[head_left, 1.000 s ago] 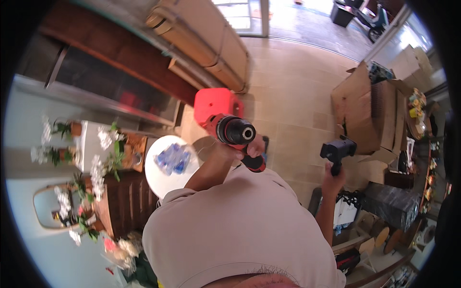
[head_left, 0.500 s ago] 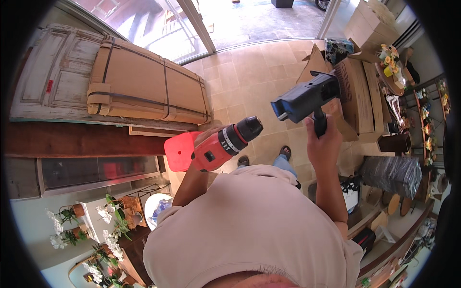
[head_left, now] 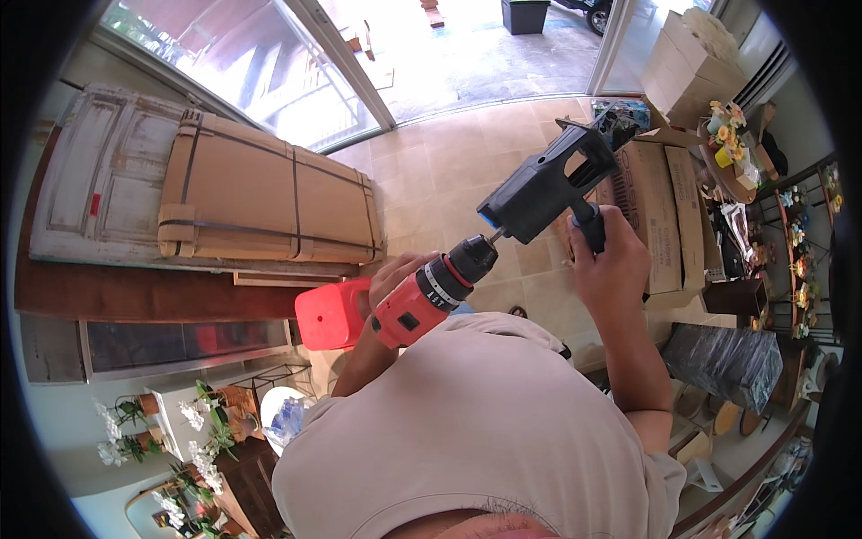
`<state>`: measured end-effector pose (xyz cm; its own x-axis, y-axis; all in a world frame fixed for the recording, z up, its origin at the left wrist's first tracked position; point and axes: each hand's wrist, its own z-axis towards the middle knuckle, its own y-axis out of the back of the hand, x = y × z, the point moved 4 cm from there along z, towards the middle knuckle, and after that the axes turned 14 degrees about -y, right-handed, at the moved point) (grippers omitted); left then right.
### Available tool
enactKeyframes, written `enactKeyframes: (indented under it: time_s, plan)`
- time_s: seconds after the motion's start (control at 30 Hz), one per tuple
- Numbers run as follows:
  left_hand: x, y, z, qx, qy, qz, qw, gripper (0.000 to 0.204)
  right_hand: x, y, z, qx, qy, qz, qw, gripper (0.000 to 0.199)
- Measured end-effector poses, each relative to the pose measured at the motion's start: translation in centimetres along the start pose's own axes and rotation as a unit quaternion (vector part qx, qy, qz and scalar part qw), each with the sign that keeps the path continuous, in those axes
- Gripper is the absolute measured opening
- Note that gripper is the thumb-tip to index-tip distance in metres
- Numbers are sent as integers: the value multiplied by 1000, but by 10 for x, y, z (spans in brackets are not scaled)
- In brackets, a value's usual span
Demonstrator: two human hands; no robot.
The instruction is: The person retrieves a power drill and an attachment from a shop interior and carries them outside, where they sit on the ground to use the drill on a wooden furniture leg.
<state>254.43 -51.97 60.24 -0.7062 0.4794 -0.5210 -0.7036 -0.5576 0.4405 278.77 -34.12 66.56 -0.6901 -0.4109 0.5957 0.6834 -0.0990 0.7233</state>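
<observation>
- The drill (head_left: 422,296) sits at the picture's centre, in the left hand (head_left: 395,274).
- The moulded tool body (head_left: 548,184) lies at its 2 o'clock, touching the drill's tip, gripped by the right hand (head_left: 611,260) from below.
- The strapped flat carton (head_left: 269,202) lies at 10 o'clock, on an old door (head_left: 99,180).
- Stacked cardboard boxes (head_left: 660,216) stand at 3 o'clock.
- Potted flowers (head_left: 197,431) stand at 7 o'clock.

Long flat brown strapped carton (head_left: 269,202) at left wall, stacked brown cardboard boxes (head_left: 660,216) at right.
</observation>
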Motion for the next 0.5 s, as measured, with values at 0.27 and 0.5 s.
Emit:
enactKeyframes:
  time_s: [0.27,0.5]
  plan:
    - [28,2,39,-7,-101,-53,993,54,2,-1,15,-43,-16,-26,999,27]
    - [59,17,37,14,-82,-86,993,54,21,-17,15,-38,-33,-57,997,27]
